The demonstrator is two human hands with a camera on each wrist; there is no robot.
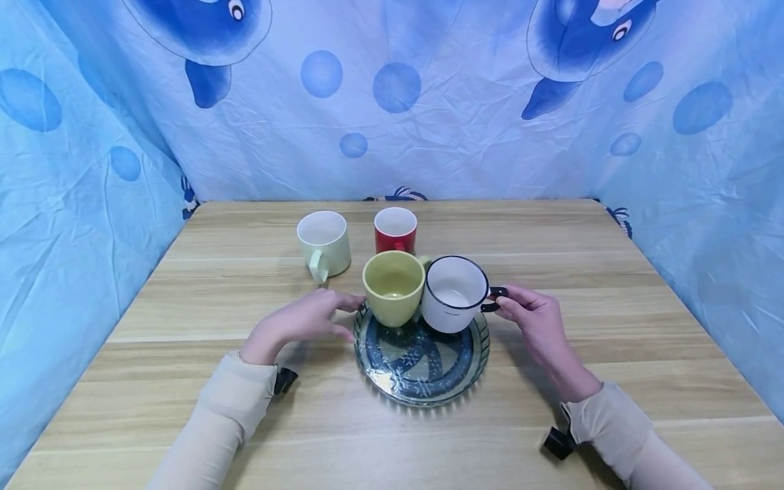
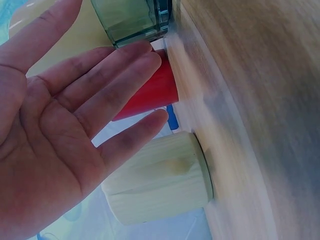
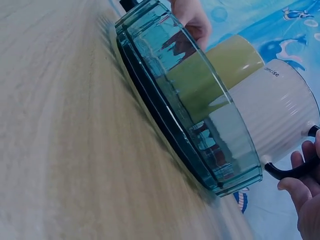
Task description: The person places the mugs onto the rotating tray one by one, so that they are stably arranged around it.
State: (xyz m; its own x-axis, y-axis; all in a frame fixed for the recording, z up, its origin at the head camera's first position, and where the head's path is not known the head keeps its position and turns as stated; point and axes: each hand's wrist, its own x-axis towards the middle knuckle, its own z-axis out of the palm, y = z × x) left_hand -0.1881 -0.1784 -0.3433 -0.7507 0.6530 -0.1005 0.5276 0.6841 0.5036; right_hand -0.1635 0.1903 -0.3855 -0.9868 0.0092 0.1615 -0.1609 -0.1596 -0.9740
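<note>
My right hand [image 1: 535,320] pinches the black handle [image 1: 493,299] of a white ribbed mug [image 1: 454,292] with a black rim. This mug stands in the back right of a round clear glass dish [image 1: 422,391] with a dark blue-green patterned bottom. Beside it in the dish is a yellow-green mug [image 1: 394,289], its handle turned toward the white one. My left hand [image 1: 315,316] reaches to the dish's left edge with fingers spread, fingertips right by the yellow-green mug. Seen in the left wrist view, the palm [image 2: 55,145] holds nothing.
Behind the dish stands a red mug [image 1: 395,231] with a white inside, partly hidden by the yellow-green mug. A pale green mug [image 1: 324,245] is to its left, handle toward me. Blue sea-print curtains [image 1: 392,129] enclose the wooden table [image 1: 392,456] at the back and sides.
</note>
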